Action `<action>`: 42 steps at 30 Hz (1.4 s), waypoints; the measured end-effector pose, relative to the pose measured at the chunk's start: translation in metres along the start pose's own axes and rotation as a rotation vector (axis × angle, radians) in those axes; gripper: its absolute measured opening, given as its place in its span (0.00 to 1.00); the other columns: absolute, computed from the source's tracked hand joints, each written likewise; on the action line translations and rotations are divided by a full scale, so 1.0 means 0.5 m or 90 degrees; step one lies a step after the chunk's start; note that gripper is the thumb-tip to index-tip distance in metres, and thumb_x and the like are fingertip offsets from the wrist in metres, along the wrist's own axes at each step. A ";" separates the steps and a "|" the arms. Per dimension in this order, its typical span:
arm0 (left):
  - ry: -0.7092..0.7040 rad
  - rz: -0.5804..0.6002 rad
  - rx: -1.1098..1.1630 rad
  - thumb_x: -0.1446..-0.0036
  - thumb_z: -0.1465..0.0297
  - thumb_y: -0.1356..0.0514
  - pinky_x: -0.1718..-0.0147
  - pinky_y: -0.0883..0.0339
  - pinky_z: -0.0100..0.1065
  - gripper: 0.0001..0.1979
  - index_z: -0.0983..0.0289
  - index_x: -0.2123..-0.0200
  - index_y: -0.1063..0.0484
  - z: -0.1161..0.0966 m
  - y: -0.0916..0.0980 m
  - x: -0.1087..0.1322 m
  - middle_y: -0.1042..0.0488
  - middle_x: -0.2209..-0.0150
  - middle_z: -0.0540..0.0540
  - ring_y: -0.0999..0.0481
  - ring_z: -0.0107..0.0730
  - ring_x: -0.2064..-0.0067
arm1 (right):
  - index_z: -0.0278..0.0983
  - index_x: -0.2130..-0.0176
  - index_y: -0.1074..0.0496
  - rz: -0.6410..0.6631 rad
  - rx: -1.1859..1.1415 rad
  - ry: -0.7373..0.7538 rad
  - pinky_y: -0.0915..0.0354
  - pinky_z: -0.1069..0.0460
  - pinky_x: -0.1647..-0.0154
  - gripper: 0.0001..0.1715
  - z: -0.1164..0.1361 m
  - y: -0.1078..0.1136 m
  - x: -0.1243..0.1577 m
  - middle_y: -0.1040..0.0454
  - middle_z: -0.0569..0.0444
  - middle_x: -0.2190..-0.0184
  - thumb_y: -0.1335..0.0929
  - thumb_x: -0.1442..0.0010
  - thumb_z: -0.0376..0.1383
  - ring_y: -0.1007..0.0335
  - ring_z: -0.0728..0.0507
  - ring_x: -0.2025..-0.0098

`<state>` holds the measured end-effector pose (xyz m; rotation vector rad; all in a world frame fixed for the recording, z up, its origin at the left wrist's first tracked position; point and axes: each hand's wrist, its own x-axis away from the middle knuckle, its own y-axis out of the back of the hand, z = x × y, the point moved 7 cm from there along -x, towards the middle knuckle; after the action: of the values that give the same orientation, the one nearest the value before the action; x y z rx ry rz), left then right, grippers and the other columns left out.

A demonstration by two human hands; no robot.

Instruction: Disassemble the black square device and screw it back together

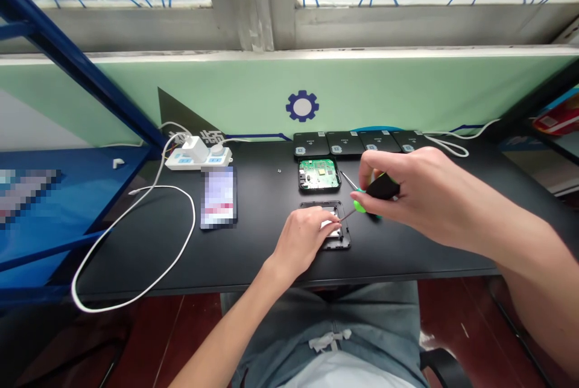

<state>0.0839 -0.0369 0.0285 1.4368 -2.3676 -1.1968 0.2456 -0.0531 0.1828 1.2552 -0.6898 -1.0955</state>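
Note:
My right hand (420, 195) is shut on a green-and-black-handled screwdriver (382, 187), whose thin metal shaft reaches down to the black plastic device casing (342, 242). My left hand (301, 237) lies over that casing, its fingers on a white piece inside it, which they mostly hide. The screwdriver tip is close to my left fingers. Just beyond stands an opened black device with a green circuit board (319, 172). A second thin metal shaft (349, 181) points towards that board, but its owner tool is unclear.
Several black device units (344, 143) stand in a row along the back of the black table (253, 255). A tiny screw (279, 170) lies nearby. To the left are a power strip (199, 159) with a white charger, a looped white cable (136, 255) and a blurred phone (218, 198).

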 end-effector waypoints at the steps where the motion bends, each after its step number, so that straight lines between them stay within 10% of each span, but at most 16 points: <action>1: 0.001 -0.004 -0.001 0.28 0.72 0.25 0.63 0.30 0.32 0.01 0.61 0.57 0.11 0.000 0.000 0.001 0.12 0.64 0.51 0.17 0.33 0.67 | 0.44 0.60 0.29 -0.002 0.015 0.002 0.48 0.51 0.72 0.09 0.002 0.000 -0.003 0.39 0.68 0.84 0.26 0.29 0.40 0.54 0.48 0.80; 42: 0.067 -0.010 -0.035 0.27 0.65 0.25 0.53 0.19 0.36 0.10 0.53 0.44 0.09 -0.003 0.015 0.046 0.07 0.47 0.50 0.07 0.41 0.58 | 0.44 0.58 0.28 0.090 0.067 0.043 0.45 0.48 0.67 0.09 0.023 -0.005 -0.040 0.28 0.62 0.78 0.28 0.26 0.43 0.41 0.46 0.79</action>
<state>0.0668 -0.0544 0.0282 1.4656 -2.2417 -1.1507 0.2272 -0.0393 0.1861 1.3066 -0.7809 -0.9057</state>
